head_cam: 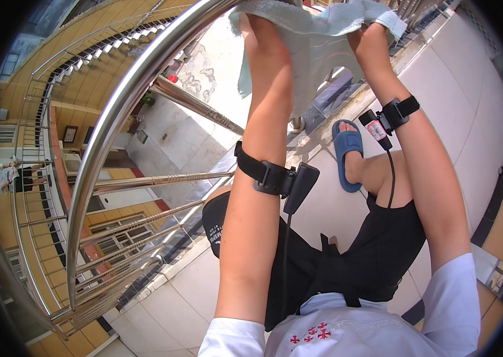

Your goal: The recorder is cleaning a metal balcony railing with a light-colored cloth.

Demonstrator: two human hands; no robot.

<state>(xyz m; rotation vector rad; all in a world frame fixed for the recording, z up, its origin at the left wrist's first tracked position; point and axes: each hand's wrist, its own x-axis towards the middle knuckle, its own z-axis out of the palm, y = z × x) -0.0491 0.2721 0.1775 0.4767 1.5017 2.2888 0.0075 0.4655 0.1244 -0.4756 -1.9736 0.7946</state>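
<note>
A pale blue towel (318, 58) covers both my hands at the top of the view. Its near edge falls over my wrists, and more cloth hangs behind and between my forearms. Only the wrist end of my left hand (255, 23) shows below the cloth, close to the polished steel handrail (144, 67). Of my right hand (370, 33) I likewise see just the wrist end, under the towel's right part. The fingers of both are hidden, so their grip on the cloth cannot be made out. Each forearm wears a black strap with a cabled device (300, 187).
Steel balusters (162, 180) run along my left, above a paved courtyard (180, 134) far below. Pale floor tiles (452, 85) lie under me, with my foot in a blue slide sandal (348, 154). Across the courtyard, a person (15, 176) stands by another railing.
</note>
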